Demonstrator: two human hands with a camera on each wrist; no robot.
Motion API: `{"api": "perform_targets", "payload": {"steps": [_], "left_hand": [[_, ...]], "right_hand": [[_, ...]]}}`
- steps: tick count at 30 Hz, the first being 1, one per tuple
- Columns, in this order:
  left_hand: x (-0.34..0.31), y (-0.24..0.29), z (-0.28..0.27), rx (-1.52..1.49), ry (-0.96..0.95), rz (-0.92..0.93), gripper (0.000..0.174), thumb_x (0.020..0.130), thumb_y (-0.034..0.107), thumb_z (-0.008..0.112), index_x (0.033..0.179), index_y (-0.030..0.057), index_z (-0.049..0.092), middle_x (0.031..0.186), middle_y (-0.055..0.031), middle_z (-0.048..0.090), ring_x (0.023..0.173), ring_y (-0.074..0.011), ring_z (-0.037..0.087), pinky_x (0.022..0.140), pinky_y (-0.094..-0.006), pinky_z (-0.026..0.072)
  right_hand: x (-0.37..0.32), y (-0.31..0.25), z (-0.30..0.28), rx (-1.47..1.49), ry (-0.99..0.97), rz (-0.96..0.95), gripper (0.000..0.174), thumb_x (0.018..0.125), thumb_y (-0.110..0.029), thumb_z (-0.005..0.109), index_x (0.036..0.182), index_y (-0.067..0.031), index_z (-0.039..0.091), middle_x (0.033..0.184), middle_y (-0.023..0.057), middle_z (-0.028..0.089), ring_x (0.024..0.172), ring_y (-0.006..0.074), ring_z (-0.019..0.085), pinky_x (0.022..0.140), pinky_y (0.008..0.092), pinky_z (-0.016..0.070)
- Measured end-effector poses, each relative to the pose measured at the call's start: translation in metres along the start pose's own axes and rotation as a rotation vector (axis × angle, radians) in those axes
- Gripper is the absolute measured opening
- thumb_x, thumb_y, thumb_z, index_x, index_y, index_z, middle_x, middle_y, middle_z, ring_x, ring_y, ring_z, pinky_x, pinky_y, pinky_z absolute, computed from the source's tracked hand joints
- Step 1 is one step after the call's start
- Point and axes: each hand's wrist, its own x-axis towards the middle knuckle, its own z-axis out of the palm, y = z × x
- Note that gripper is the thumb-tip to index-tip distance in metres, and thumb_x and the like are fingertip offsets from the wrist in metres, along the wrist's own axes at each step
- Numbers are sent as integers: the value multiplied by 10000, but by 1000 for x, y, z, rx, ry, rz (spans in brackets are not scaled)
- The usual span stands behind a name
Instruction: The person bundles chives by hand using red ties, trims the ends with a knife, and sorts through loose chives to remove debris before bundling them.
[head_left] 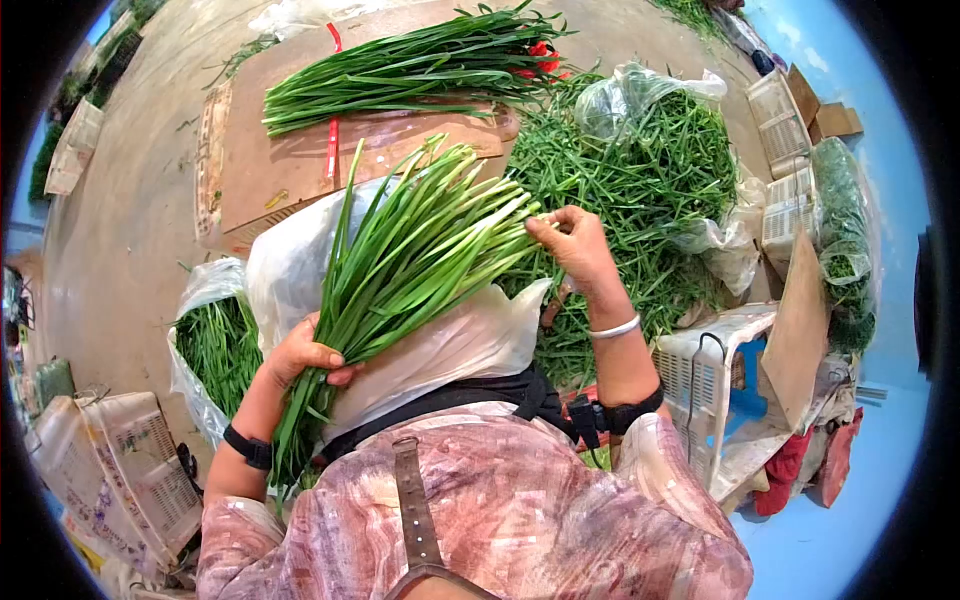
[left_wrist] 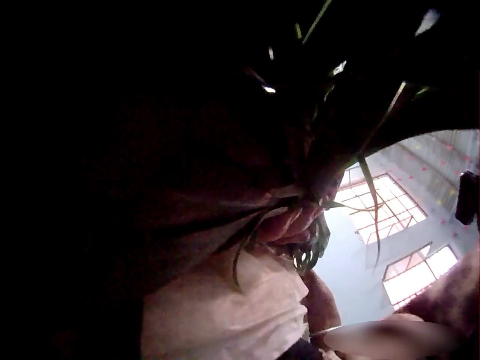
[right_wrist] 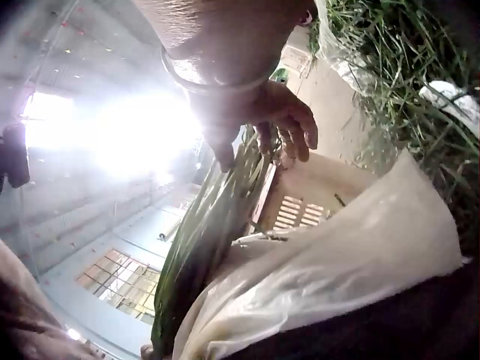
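Observation:
A loose bunch of garlic chives slants over the lap, leaf tips at the lower left and pale stem ends at the upper right. My left hand grips the leafy part, thumb across the front. At the other end, the thumb and fingertips of my right hand pinch some pale stems. In the right wrist view the fingers of that hand bend down over the bunch. The left wrist view is mostly dark; a few leaves hang past the left hand's fingers. White plastic sheeting covers the lap.
Ahead, a bigger chive bundle lies on a brown board over a red strap. To the right is a heap of loose chives with clear plastic. A bag of greens stands left; white crates flank both sides.

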Motion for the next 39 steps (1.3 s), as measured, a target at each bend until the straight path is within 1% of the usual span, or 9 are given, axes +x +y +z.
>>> {"api": "perform_targets", "payload": {"steps": [10,23,25,26,27,31,35,36,39], "left_hand": [[-1,0,0,-32,5,18,572,621,102,714,1104,-48,449,730,-173,552,447,-169,463,407,-282,357],[-3,0,-4,-34,11,-9,497,644,21,659,1098,-26,461,743,-172,551,472,-166,455,420,-269,362],[-4,-2,-7,-24,30,5,498,646,21,662,1099,-25,460,737,-164,553,477,-166,460,427,-269,367],[-3,-3,-8,-9,19,-10,500,643,31,671,1094,-26,465,738,-161,557,481,-167,465,429,-270,371],[-2,-2,-8,8,7,-21,502,640,41,681,1090,-27,470,740,-159,560,484,-168,471,430,-271,375],[-1,2,-4,75,33,-35,492,634,60,699,1071,-26,489,744,-155,569,489,-167,480,430,-270,381],[-2,3,-7,104,11,-46,467,635,65,700,1049,-28,505,736,-150,577,491,-161,483,428,-267,385],[-3,3,-7,100,15,-50,465,635,67,701,1045,-30,507,739,-151,582,493,-159,485,429,-267,387],[-6,3,-7,134,31,-46,457,637,87,715,1029,-34,514,747,-152,594,499,-153,492,432,-264,390]], "right_hand": [[-3,15,-22,503,-301,117,89,813,-62,622,850,8,580,691,69,623,598,144,638,466,192,476],[9,45,-38,613,-19,58,164,830,-124,629,740,2,576,637,69,605,457,95,555,377,191,406],[29,62,-54,-54,266,4,201,768,-122,688,824,34,575,747,106,625,566,169,610,495,270,484],[31,57,-58,-800,405,-47,308,720,-123,714,925,55,567,895,152,638,721,230,643,629,328,511],[35,51,-58,-930,407,-45,390,709,-127,709,1027,43,560,1032,180,617,812,261,639,713,350,503],[71,-9,-32,-141,-24,-255,401,760,-164,659,1096,34,566,985,179,635,882,249,632,709,327,508],[102,-46,10,-42,-603,-137,346,809,-123,599,1106,51,563,958,99,639,807,160,643,620,256,515],[107,-40,22,75,-677,-69,332,836,-142,552,1140,-7,555,956,49,632,788,117,635,544,177,408],[112,-31,37,172,-897,-71,299,809,-104,568,1091,-5,574,895,24,630,700,82,604,548,188,433]]}}
